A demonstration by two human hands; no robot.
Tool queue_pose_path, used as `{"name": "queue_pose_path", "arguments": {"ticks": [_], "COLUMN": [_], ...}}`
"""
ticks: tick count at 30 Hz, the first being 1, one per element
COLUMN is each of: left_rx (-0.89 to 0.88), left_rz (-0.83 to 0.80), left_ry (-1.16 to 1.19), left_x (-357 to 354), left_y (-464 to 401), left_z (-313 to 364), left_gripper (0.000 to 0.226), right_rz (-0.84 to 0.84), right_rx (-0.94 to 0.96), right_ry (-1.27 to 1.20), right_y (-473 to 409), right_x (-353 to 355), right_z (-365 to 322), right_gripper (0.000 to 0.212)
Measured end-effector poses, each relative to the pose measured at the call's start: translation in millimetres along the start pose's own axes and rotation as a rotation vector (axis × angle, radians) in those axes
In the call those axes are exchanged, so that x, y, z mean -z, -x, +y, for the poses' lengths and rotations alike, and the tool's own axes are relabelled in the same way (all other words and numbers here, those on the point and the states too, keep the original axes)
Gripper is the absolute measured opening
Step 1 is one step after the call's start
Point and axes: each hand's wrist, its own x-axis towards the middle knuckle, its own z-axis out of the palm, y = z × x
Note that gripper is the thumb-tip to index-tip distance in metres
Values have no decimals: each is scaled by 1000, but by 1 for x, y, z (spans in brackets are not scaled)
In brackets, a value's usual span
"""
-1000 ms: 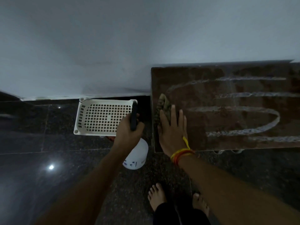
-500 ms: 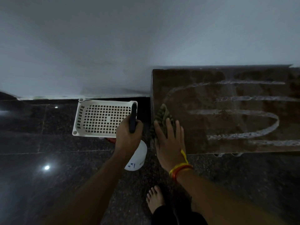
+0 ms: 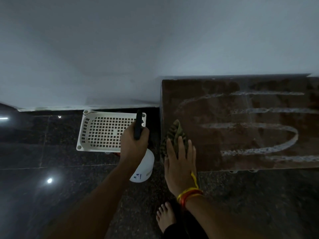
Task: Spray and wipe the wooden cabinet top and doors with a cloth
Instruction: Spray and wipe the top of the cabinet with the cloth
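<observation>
Brown wooden cabinet top [image 3: 241, 118] sitting on the right, back edge touching the pale wall [image 3: 155, 40], showing white foamy spray lines [image 3: 250, 128] curling across the right part. Right hand [image 3: 179, 161] lying flat with straight fingers, pressing a striped green cloth [image 3: 174, 133] onto the near left corner of the top. Cloth peeking out past the fingertips toward the far side, and hanging a little over the left edge of the cabinet. Yellow and red thread band [image 3: 189, 194] sitting around the right wrist. Left hand [image 3: 133, 144] holding up a white spray bottle [image 3: 145, 168], fingers curling tight around the black handle [image 3: 138, 125] at the top. Bottle hanging in the air just left of the cabinet, round white body showing below the hand, with small blue marks near the bottom. White plastic basket [image 3: 101, 131] with many square holes lying on the floor to the left of the bottle, close to the wall, with the left hand partly covering the right end. Something small and reddish showing just under the near edge of the basket, too hidden to tell. Dark shiny stone floor [image 3: 51, 169] spreading all around, with bright light spots glinting on the left. Bare foot [image 3: 166, 216] standing on the floor near the bottom, below the right wrist.
</observation>
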Motion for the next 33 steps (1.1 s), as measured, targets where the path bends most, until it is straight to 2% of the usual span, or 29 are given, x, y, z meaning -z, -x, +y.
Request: {"name": "queue_pose_path", "arguments": {"ticks": [7,12,16,24,33], "left_rx": [-6,13,-9,-14,17], "left_rz": [10,20,15,-4,21], "left_ry": [34,44,37,11,49], "left_x": [-5,-8,-10,-10,-16], "left_y": [-13,-19,-26,-39,-55], "left_z": [1,6,13,13,22], "left_gripper": [11,11,27,21,20], "right_rz": [86,84,67,142,121], "right_rx": [36,-18,-17,-4,-12], "right_ry": [-67,-41,-18,-68,-28], "right_y": [-83,-54,-42,-144,-93], "right_x": [8,4,3,14,8], "right_z": [-3,-8,-7,-11,-7], "right_gripper": [56,55,53,58,55]}}
